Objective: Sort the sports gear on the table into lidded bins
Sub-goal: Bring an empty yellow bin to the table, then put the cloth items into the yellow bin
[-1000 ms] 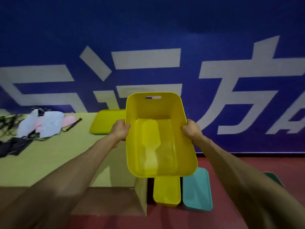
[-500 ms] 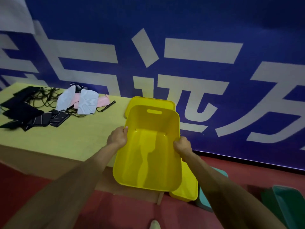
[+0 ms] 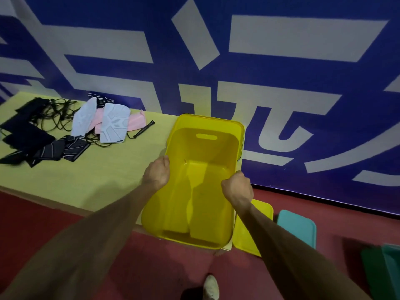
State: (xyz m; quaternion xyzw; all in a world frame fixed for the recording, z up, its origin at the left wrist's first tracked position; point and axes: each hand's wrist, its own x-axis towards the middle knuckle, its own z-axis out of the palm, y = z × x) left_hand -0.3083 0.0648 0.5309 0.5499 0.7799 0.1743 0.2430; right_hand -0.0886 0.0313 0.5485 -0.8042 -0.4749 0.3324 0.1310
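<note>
yellow lid (image 3: 236,126): mostly hidden behind yellow bin (image 3: 194,191) | second yellow lid (image 3: 253,232): right of bin, partly covered by right forearm | green bin (image 3: 385,271): far right of bin, cut by frame edge, blurred

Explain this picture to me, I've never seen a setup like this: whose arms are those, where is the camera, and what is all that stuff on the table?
No machine here: the camera sits on a person's head and looks forward and down, so the two bare arms are their own. The left hand and the right hand each grip a side rim of an empty yellow bin, tilted, at the right end of a yellow-green table. A yellow lid shows behind the bin. On the table's left lies the gear to sort: dark folded fabric pieces, tangled black cord, and pale grey and pink fabric pieces. On the red floor lie another yellow lid and a teal lid.
</note>
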